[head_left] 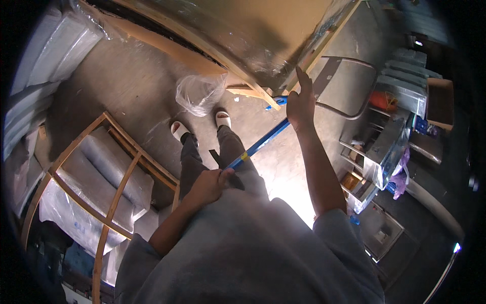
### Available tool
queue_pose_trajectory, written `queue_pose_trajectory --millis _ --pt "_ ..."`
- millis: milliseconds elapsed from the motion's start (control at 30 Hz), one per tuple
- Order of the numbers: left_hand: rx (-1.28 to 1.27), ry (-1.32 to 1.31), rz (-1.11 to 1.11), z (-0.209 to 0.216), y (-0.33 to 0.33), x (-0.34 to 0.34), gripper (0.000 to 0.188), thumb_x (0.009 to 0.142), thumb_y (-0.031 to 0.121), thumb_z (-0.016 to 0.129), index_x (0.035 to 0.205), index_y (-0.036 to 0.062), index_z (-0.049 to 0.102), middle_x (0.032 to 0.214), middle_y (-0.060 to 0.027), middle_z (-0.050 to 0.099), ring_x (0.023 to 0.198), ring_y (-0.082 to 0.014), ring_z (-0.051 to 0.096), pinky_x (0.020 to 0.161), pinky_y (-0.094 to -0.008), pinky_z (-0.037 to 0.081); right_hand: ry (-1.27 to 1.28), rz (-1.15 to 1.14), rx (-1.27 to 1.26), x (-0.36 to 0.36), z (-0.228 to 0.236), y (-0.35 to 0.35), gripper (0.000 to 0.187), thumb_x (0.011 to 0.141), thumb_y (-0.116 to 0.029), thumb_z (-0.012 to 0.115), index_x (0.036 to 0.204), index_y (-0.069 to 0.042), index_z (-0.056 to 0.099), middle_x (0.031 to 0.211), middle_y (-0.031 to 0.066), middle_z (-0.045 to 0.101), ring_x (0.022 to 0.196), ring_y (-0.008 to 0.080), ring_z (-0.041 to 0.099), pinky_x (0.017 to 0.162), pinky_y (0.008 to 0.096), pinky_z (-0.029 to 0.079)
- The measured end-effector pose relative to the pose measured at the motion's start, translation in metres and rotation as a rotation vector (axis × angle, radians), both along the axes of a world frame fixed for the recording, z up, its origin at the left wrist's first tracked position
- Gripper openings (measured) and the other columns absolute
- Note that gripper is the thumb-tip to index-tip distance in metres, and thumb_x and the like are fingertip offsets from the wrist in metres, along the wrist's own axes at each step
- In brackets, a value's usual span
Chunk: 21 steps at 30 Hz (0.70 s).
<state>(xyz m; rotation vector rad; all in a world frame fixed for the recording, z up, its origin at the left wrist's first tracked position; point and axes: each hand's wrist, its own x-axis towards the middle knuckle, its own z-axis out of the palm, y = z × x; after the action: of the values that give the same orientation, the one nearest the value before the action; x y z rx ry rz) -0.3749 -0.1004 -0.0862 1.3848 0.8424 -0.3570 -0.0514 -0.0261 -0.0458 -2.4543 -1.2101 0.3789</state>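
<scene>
Bar [268, 138], long, straight, blue, yellow-banded, slants toward two o'clock: left hand [206, 186] closed round near end; right hand [301, 109] at far end, can't tell if gripping; beyond, twelve o'clock, tan flat plastic-wrapped panel [273, 33].

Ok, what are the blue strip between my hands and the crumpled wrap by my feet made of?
Blue strip: possibly plastic or painted metal; its smooth finish leaves that open. Crumpled wrap: probably clear plastic film, glossy, given its see-through, glinting creases.
</scene>
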Motion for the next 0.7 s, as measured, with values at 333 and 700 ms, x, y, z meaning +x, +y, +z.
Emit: queue_pose_trajectory --millis 333,700 --pt "0.099 0.193 0.129 0.135 0.025 0.047 0.048 0.105 0.041 0.038 0.096 -0.0018 0.059 0.080 -0.0285 0.063 0.081 -0.0470 0.063 0.074 -0.0533 0.046 0.165 0.080 0.172 0.035 -0.013 0.030 0.068 0.075 0.001 0.046 0.143 -0.006 0.046 0.144 0.0187 0.047 0.139 0.0350 0.039 0.117 0.0423 0.028" --pt "0.666 0.460 0.215 0.129 -0.025 0.070 0.043 0.092 0.047 0.064 0.085 0.0045 0.062 0.064 -0.0176 0.062 0.059 -0.0359 0.065 0.057 -0.0454 0.050 0.230 0.074 0.713 0.039 0.002 -0.005 0.052 0.080 -0.014 0.070 0.129 -0.003 0.053 0.136 0.0229 0.046 0.130 0.0390 0.044 0.111 0.0460 0.034"
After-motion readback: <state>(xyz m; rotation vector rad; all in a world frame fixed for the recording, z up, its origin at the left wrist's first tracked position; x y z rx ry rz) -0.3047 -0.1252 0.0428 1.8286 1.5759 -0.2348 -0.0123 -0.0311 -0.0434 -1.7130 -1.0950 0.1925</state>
